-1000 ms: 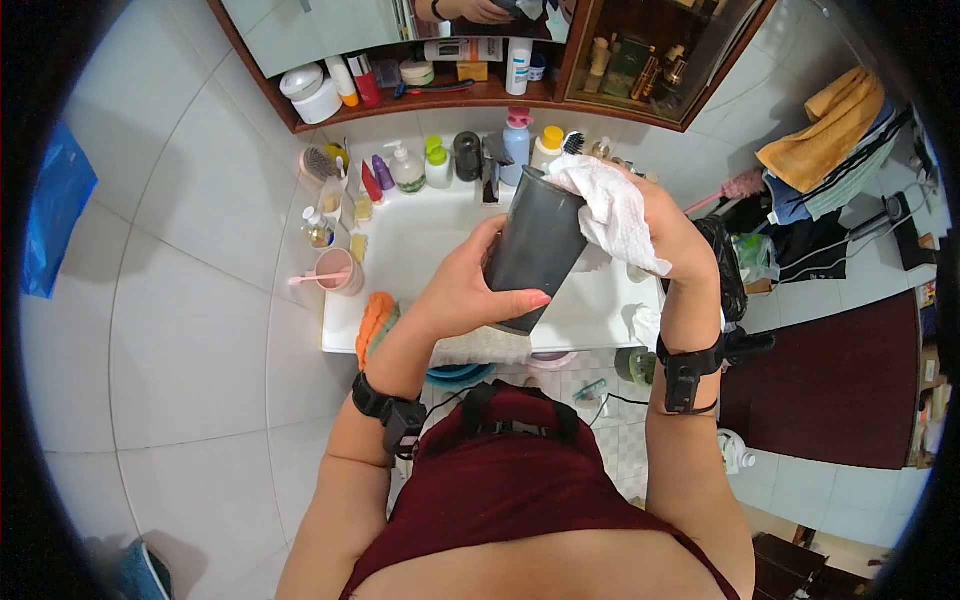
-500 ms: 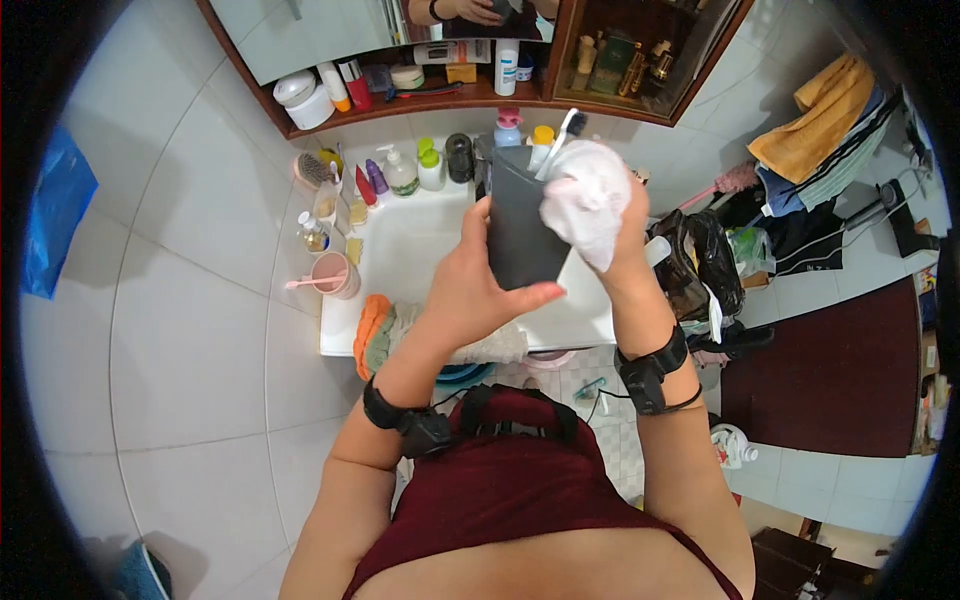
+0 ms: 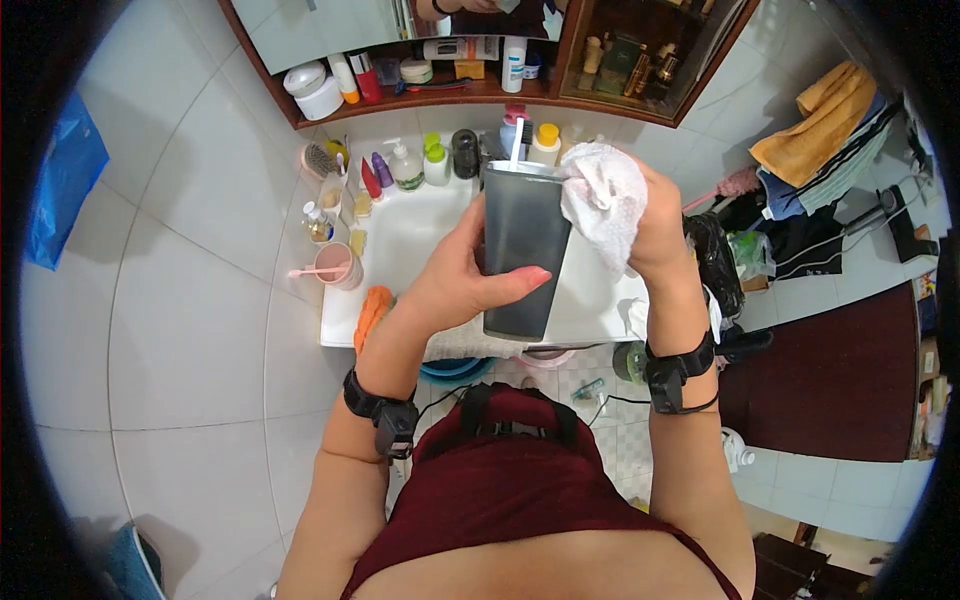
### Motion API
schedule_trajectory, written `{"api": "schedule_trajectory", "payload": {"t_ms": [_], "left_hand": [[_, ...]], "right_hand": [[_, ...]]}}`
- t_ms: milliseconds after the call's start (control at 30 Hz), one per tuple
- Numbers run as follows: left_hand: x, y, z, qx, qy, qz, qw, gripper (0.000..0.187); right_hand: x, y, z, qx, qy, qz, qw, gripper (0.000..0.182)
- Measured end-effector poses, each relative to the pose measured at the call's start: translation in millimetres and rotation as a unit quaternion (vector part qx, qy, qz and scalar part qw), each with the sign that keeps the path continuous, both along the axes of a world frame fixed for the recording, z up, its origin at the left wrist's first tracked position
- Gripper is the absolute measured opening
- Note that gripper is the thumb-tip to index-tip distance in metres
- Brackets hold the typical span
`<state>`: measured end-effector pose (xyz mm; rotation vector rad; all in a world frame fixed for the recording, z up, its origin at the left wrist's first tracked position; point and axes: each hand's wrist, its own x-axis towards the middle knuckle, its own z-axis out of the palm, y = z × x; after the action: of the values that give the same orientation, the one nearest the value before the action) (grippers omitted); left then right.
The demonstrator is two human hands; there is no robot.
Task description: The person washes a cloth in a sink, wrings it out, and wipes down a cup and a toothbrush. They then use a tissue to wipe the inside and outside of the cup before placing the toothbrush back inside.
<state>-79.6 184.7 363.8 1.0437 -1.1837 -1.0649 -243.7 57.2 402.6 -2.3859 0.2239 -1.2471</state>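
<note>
My left hand (image 3: 450, 275) is wrapped round a tall dark grey container (image 3: 525, 235), its thumb lying across the near face. The container stands nearly upright above the sink. From its top rises a toothbrush (image 3: 517, 145) with a white handle and dark bristles. My right hand (image 3: 660, 220) grips a crumpled white cloth (image 3: 604, 205), which touches the container's upper right edge. Some fingers of my right hand are hidden by the cloth.
Below is a white sink (image 3: 400, 235), with a pump bottle (image 3: 407, 168) and several other bottles along its back rim. A pink cup (image 3: 338, 268) stands at the left. The wooden cabinet (image 3: 430, 97) overhangs the back. Towels (image 3: 815, 125) hang at the right.
The container has come down toward me and stands more upright. The toothbrush has shifted left with it. My right hand and cloth have moved slightly right, to the container's upper edge.
</note>
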Motion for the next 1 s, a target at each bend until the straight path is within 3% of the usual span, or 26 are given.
{"api": "schedule_trajectory", "payload": {"t_ms": [67,267,367,567,667,733,867,967,1000], "left_hand": [[-3,0,-4,-0.034,-0.056,0.055,0.996,0.083],[-2,-1,-5,-0.050,-0.233,0.179,0.955,0.095],[-5,5,8,-0.043,-0.311,0.226,0.922,0.095],[-8,13,23,0.004,-0.314,0.220,0.924,0.086],[-2,10,6,-0.020,-0.219,0.171,0.960,0.082],[1,8,0,-0.042,-0.161,0.152,0.974,0.090],[1,7,-5,-0.085,-0.076,0.105,0.988,0.091],[2,3,-6,-0.088,-0.070,0.106,0.988,0.090],[1,2,-4,-0.079,-0.070,0.110,0.988,0.087]], "right_hand": [[2,3,2,-0.005,0.019,-0.020,1.000,0.024],[8,15,18,-0.179,0.036,-0.088,0.979,0.021],[8,16,17,-0.178,0.051,-0.109,0.977,0.021],[16,11,5,-0.067,-0.024,-0.043,0.997,0.021],[17,8,3,-0.014,-0.040,0.005,0.999,0.019],[16,9,3,0.075,-0.047,0.027,0.996,0.016],[11,5,-3,0.277,-0.115,0.066,0.952,0.014],[8,-8,-17,0.413,-0.206,0.006,0.887,0.014],[7,-4,-22,0.368,-0.222,0.019,0.903,0.017]]}}
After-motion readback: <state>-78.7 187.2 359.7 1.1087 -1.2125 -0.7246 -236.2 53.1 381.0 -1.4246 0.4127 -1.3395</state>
